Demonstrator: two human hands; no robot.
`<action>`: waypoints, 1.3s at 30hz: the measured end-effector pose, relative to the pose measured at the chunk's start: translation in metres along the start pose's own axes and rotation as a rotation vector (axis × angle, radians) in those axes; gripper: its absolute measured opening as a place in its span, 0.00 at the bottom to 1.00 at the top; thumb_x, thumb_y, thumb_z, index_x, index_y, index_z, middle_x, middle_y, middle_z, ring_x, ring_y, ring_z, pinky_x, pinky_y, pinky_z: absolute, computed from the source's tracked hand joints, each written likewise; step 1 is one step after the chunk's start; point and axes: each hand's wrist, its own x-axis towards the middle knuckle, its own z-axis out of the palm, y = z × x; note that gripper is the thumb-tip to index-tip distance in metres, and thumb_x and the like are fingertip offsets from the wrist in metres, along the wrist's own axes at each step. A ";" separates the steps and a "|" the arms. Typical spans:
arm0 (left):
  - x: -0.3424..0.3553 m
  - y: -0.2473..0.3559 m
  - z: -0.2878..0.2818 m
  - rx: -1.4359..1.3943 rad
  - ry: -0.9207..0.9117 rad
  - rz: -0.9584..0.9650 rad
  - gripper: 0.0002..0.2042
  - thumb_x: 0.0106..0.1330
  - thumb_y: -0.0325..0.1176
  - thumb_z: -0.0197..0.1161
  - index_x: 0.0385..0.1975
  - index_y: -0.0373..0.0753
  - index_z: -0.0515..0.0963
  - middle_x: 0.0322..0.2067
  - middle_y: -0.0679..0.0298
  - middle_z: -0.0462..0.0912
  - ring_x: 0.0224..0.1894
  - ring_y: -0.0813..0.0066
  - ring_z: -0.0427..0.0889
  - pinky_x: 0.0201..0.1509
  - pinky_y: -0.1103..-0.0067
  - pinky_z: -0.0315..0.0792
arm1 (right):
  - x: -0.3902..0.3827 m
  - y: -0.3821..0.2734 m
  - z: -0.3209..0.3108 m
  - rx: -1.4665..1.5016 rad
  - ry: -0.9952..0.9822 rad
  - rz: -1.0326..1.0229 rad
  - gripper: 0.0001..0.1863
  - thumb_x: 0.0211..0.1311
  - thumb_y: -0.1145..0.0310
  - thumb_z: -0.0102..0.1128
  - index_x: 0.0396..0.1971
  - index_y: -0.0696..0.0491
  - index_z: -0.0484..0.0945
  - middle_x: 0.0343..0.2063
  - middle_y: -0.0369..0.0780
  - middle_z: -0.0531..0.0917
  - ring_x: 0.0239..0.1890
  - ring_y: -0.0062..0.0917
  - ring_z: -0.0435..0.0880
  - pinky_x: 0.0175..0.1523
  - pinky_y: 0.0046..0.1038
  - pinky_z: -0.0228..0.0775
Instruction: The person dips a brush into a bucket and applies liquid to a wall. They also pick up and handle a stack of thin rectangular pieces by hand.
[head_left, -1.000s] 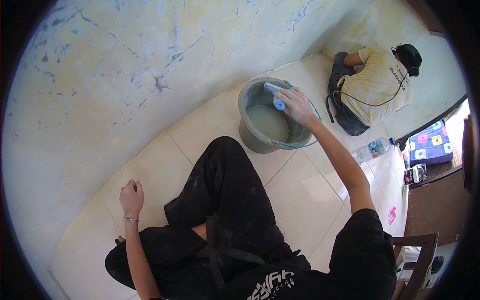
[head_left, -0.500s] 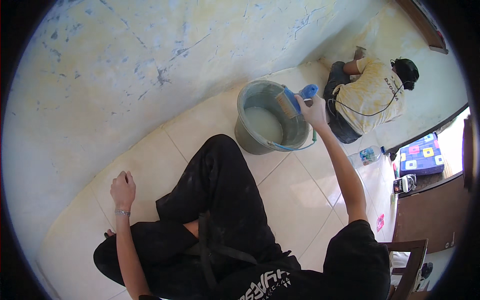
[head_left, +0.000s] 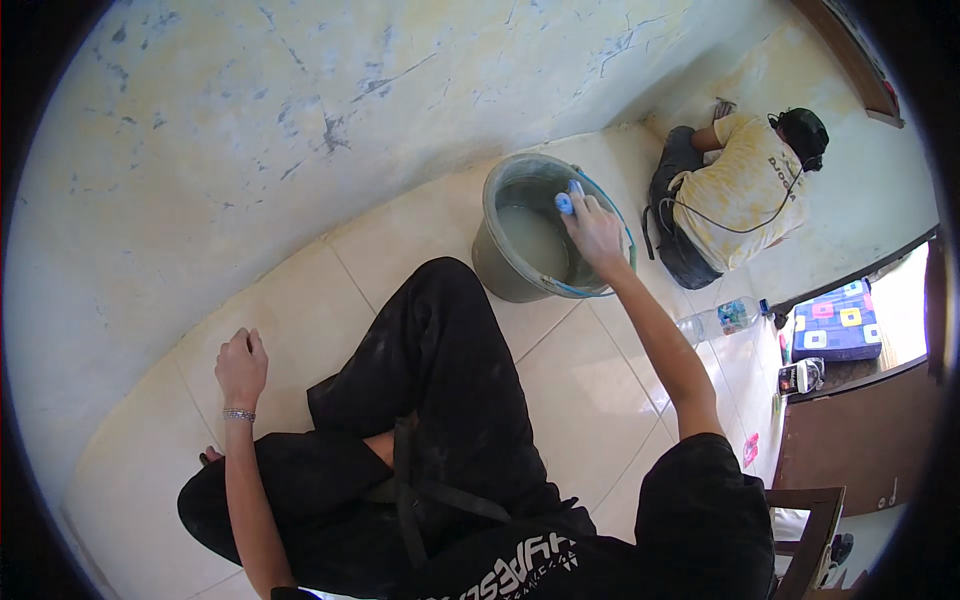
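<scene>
My right hand (head_left: 597, 238) is closed on the blue handle of a paintbrush (head_left: 567, 203) over the mouth of a grey bucket (head_left: 492, 250). In this moment the brush's bristles are hidden. Cloudy, pale liquid (head_left: 530, 232) lies in the bottom of the bucket, and a blue bail handle (head_left: 622, 208) hangs against its rim. Away to the left, my left hand (head_left: 241, 372) hovers past my bent knee with its fingers curled in, and I see nothing in it. A beaded bracelet circles that wrist.
A scuffed, patchy wall (head_left: 330, 130) runs along the far side. At the far right another person (head_left: 745, 190) crouches, one hand on the wall. A plastic bottle (head_left: 735, 316) lies on the tiled floor (head_left: 590, 390); beyond it are a patterned cushion (head_left: 838, 325) and a wooden chair (head_left: 815, 525).
My right hand has moved left and lowered the brush toward the bucket's inside; the bristles, visible before, are now hidden. The bail handle has swung to the far right side of the rim.
</scene>
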 end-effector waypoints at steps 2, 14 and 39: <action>-0.001 0.002 0.000 -0.006 0.015 0.004 0.13 0.68 0.39 0.54 0.27 0.36 0.76 0.26 0.49 0.81 0.32 0.47 0.80 0.35 0.58 0.73 | -0.002 -0.003 0.011 -0.064 -0.028 -0.023 0.22 0.53 0.63 0.65 0.48 0.52 0.74 0.33 0.44 0.80 0.24 0.34 0.83 0.24 0.36 0.73; 0.002 0.004 0.002 0.003 0.072 -0.045 0.13 0.67 0.40 0.54 0.25 0.37 0.76 0.25 0.50 0.81 0.30 0.47 0.81 0.34 0.58 0.75 | 0.021 0.036 -0.054 0.550 0.088 0.462 0.12 0.58 0.63 0.66 0.35 0.57 0.82 0.29 0.41 0.86 0.30 0.27 0.84 0.32 0.29 0.73; -0.002 -0.002 0.006 0.005 0.081 0.030 0.13 0.66 0.39 0.56 0.23 0.37 0.76 0.23 0.52 0.81 0.30 0.50 0.82 0.34 0.59 0.75 | 0.028 0.044 -0.052 0.469 -0.314 0.053 0.10 0.52 0.72 0.63 0.36 0.52 0.77 0.29 0.44 0.81 0.32 0.35 0.81 0.39 0.33 0.73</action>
